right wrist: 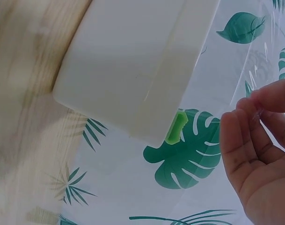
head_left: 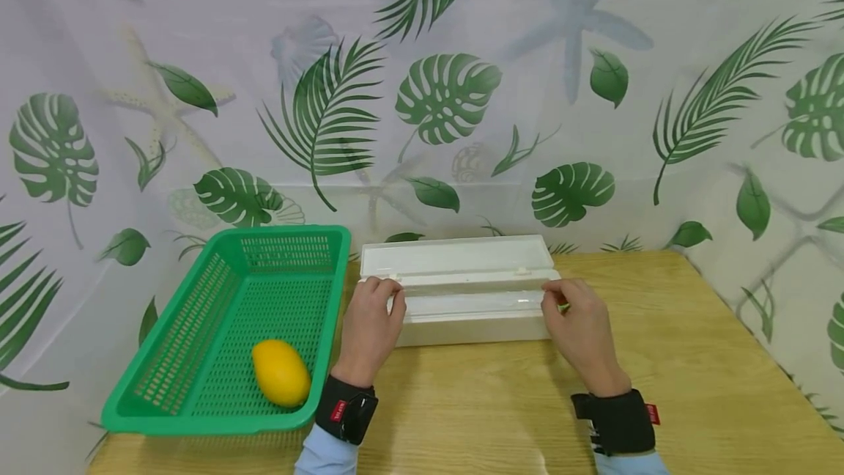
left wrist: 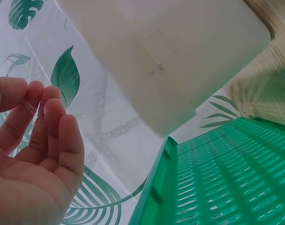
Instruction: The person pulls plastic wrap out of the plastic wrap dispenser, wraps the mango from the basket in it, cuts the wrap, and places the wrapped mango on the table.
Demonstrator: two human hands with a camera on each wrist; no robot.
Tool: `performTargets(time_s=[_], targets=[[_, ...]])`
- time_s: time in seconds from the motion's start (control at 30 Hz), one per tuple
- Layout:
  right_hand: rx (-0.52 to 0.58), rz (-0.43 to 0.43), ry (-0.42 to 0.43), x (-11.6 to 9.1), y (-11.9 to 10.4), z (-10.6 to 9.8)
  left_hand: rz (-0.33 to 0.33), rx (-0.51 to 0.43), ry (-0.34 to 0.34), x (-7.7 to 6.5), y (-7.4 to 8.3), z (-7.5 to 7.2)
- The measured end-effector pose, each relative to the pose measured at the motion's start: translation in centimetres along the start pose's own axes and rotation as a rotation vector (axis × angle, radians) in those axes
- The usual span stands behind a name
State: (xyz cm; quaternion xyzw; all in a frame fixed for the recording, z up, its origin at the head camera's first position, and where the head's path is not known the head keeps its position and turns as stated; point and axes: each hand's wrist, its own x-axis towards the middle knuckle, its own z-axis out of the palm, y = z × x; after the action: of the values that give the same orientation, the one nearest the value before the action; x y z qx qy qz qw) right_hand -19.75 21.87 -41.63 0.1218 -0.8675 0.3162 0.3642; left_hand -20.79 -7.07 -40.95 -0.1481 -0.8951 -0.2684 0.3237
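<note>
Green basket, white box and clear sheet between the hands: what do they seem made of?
Green basket: probably moulded plastic, slightly glossy, with regular slots.
White box: likely hard plastic, smooth and satin, with rounded corners.
Clear sheet: perhaps thin plastic film, shiny, since it shows glints and creases.

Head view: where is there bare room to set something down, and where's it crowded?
The table is bare right of the right hand, out to the patterned cloth, and in front of the white box, between that hand and the left hand. The green basket has free floor behind the yellow fruit. Crowded: around the left hand, with basket and box close.
</note>
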Motion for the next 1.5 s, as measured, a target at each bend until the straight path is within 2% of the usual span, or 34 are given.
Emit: performTargets(time_s=[0.23,0.5,0.83,1.17,1.5], targets=[[0.005,0.014,-0.012,0.12,-0.07,-0.23,0.015,-0.004,-0.013,0.07,0.15,-0.19],[0.006,0.039,-0.067,0.21,-0.08,-0.19,0.003,-0.01,-0.011,-0.17,-0.1,-0.25],[0.006,-0.013,-0.045,-0.01,-0.3,-0.69,0.035,-0.014,-0.008,-0.11,-0.22,-0.45],[0.0,-0.024,-0.073,0.59,-0.41,-0.82,0.013,-0.012,-0.014,0.02,-0.22,-0.92],[0.028,-0.041,-0.043,0.41,-0.36,-1.03,0.03,-0.014,-0.027,0.06,-0.03,-0.98]])
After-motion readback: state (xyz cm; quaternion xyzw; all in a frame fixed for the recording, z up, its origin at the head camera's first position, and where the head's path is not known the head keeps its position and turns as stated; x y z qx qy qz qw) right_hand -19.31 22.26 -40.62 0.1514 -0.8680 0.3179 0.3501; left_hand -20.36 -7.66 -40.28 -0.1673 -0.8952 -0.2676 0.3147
